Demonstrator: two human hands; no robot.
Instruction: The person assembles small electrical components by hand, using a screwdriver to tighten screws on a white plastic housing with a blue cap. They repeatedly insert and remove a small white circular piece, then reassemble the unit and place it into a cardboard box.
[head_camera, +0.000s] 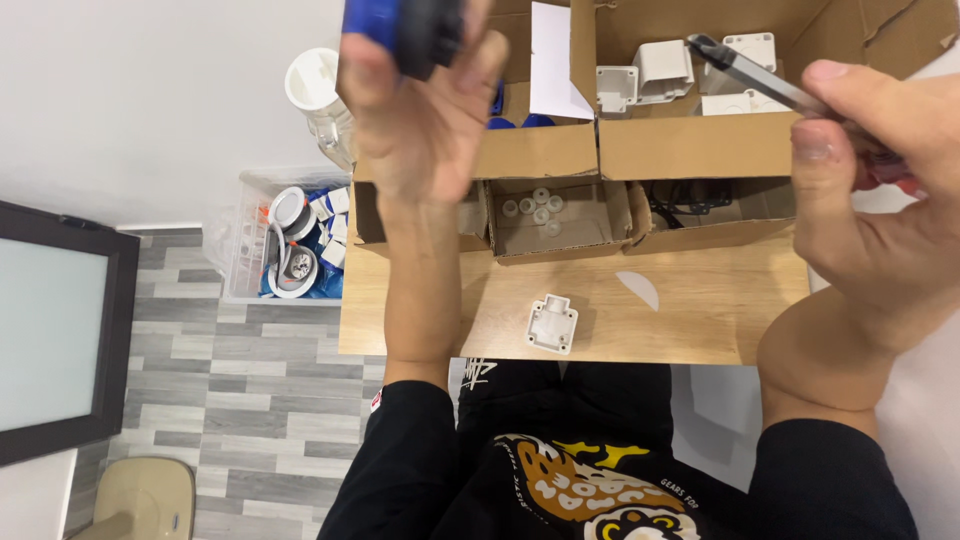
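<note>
Two hands are up in front of the camera, well above the wooden table (700, 320). Left hand (420, 110) is clenched around a blue and black part (415, 30), fingers wrapped over it, thumb pressing its side. Right hand (890, 190) grips a screwdriver (745, 70), the handle buried in the fist, the metal shaft pointing away from that grip toward the left hand. Tip and part are apart. Beneath the shaft sits an open cardboard box (690, 150) holding white plastic housings (665, 70). Below the left hand's grip, a smaller box (548, 245) carries little white round caps (540, 205). One white housing (552, 323) lies alone on the table, under and between both hands. Off to the left-hand side, a clear bin (245, 240) stands on the floor.
</note>
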